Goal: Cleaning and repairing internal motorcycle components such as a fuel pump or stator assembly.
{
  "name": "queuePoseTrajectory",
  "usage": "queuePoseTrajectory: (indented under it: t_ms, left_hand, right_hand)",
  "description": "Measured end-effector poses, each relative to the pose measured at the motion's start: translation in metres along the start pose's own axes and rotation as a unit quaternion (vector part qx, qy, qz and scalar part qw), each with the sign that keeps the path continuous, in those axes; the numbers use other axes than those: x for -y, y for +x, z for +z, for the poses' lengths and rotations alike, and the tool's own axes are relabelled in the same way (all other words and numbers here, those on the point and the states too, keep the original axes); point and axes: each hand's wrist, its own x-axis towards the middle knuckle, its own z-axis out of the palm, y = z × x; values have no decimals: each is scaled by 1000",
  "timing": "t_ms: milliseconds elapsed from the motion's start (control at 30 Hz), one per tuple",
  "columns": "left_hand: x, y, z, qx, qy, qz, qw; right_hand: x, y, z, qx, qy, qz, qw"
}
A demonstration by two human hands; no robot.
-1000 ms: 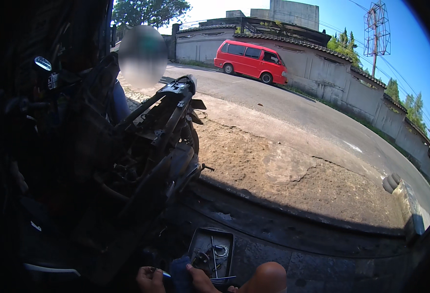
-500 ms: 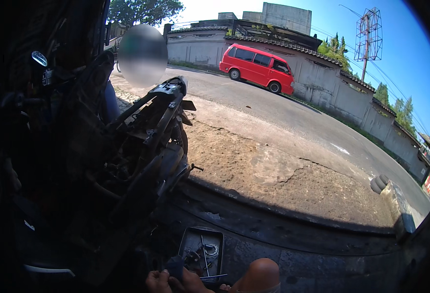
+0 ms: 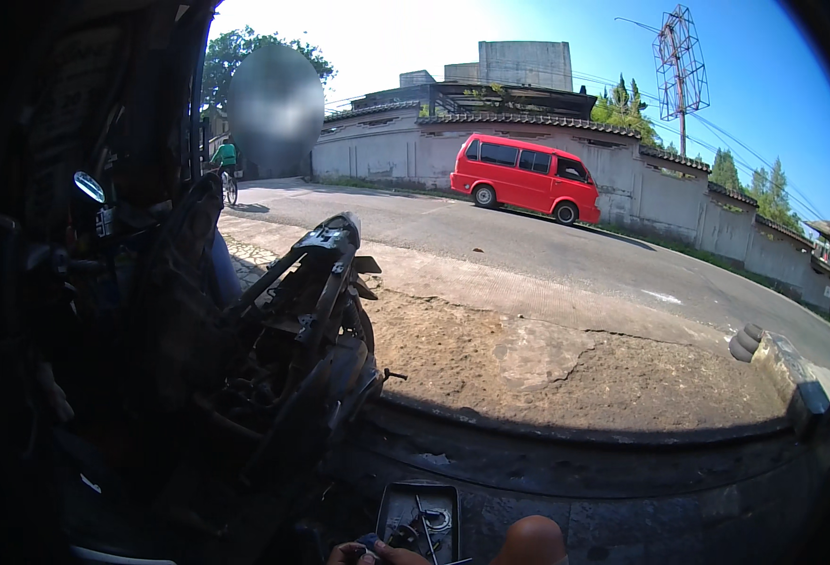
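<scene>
Hands (image 3: 346,554): two; cloth (image 3: 369,541): one; tray (image 3: 396,499): one; motorcycle (image 3: 309,322): one; mirror (image 3: 88,186): one; van (image 3: 526,179): one; bicycle (image 3: 231,191): one; knee (image 3: 534,540): one

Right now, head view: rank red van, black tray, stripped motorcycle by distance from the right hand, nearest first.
From the right hand:
1. Black tray: just beyond it, slightly right.
2. Stripped motorcycle: ahead, to the left.
3. Red van: farthest, outside, ahead and right.

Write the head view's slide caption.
Left hand and right hand hold a bluish item beside a tray of metal parts; stripped motorcycle and red van beyond.
</scene>
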Motion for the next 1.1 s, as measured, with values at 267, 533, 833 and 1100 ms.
queuePoseTrajectory:
  t_ms: [267,533,833,1100]
  left_hand:
    - [52,-1,8,-79,-10,23,997]
    - [25,9,-3,-202,-72,14,977]
    - [9,0,2,-219,11,7,976]
    - [53,5,9,-212,9,31,977]
  right_hand:
    - [-8,-3,5,-23,-405,-246,880]
    - [19,-17,0,-45,-514,-156,842]
    - [29,-16,-17,-94,-501,-298,807]
    - [20,-8,-1,-59,-224,-169,958]
